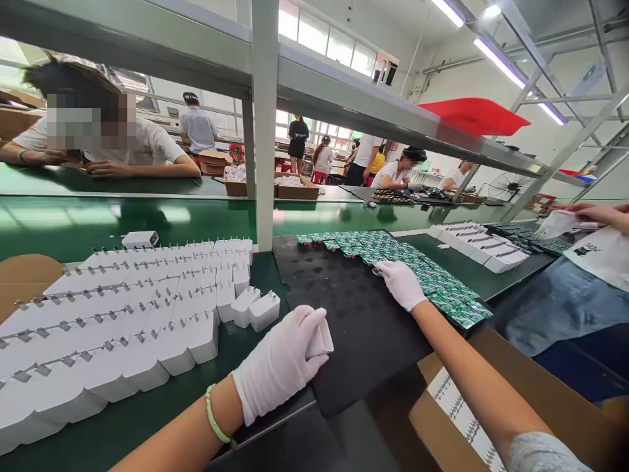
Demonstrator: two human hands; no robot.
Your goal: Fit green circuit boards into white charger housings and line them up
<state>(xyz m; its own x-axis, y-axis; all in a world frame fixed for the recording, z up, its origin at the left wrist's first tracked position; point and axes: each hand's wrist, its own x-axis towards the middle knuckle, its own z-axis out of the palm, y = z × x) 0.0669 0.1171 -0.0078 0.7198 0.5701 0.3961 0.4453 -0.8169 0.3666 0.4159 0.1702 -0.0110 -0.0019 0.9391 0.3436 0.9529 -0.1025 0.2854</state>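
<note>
My left hand [280, 367], in a white glove, is closed around a white charger housing [322, 339] with its open end facing right. My right hand [403, 286], gloved too, reaches to the edge of the laid-out green circuit boards [417, 262]. Its thumb and fingers pinch a small circuit board [377, 270], mostly covered by the fingertips. Those boards lie in close rows on a black mat [339, 314]. To the left, rows of white chargers [167, 341] stand with metal prongs upward, and two single chargers [264, 311] sit at the near end.
A shelf post [264, 131] rises behind the mat. At the lower right a cardboard box [531, 387] holds more white pronged parts. More white housings [479, 246] stand farther right, beside a co-worker's arm [599, 213]. Another person [147, 147] leans on the bench opposite.
</note>
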